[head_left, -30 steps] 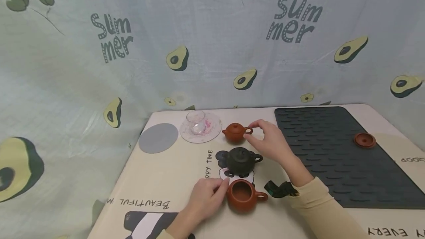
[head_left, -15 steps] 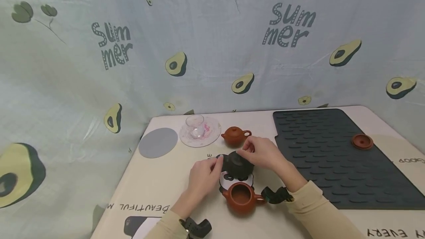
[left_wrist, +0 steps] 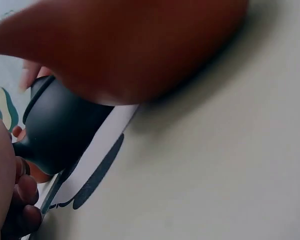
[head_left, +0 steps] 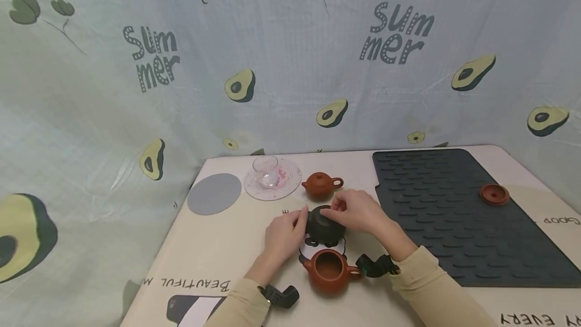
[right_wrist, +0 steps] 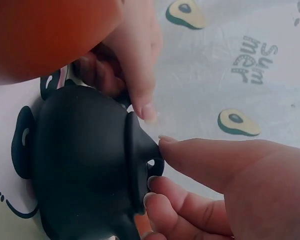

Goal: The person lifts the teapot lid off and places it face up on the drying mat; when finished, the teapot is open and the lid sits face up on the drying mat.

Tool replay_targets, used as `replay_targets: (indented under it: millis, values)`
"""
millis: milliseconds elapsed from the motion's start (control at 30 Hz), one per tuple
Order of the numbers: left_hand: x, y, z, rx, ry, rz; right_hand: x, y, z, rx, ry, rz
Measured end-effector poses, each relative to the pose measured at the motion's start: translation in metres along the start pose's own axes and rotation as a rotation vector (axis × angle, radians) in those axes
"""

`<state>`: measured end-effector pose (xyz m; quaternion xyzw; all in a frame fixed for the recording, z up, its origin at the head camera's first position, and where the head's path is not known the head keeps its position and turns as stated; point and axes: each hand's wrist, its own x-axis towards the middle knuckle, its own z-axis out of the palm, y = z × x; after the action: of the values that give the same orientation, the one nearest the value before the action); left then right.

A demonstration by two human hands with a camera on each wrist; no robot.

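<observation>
A black teapot stands on the table mat between both hands. With thumb and fingers, my right hand pinches the knob of its lid, which sits on the pot. My left hand is at the pot's spout side, and in the left wrist view its fingers curl at the spout. Closer to me stands a lidless reddish-brown teapot, its mouth facing up, untouched. Behind the black pot is a smaller reddish-brown teapot with its lid on.
Back left, a glass cup stands on a patterned saucer. A dark ridged mat covers the right side, bearing a reddish-brown lid. A grey disc shape lies at left. A printed curtain hangs behind.
My right hand has moved from the small teapot's handle to the black teapot's lid. My left hand has left the lidless teapot's spout and gone forward to the black teapot's spout.
</observation>
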<state>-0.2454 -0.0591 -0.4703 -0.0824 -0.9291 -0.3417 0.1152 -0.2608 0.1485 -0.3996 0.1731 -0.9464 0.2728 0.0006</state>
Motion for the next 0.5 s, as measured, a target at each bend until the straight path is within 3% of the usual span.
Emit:
replay_targets:
  millis: [300,500]
  values:
    - [-0.0003,-0.0013,0.0015,0.006,0.027,0.004,0.0013,-0.0030,-0.0006,-0.017,0.007,0.009]
    - [0.0000,-0.0011,0.0005,-0.002,0.010,-0.007,0.0020,-0.0053,-0.0001,-0.020,0.021,0.008]
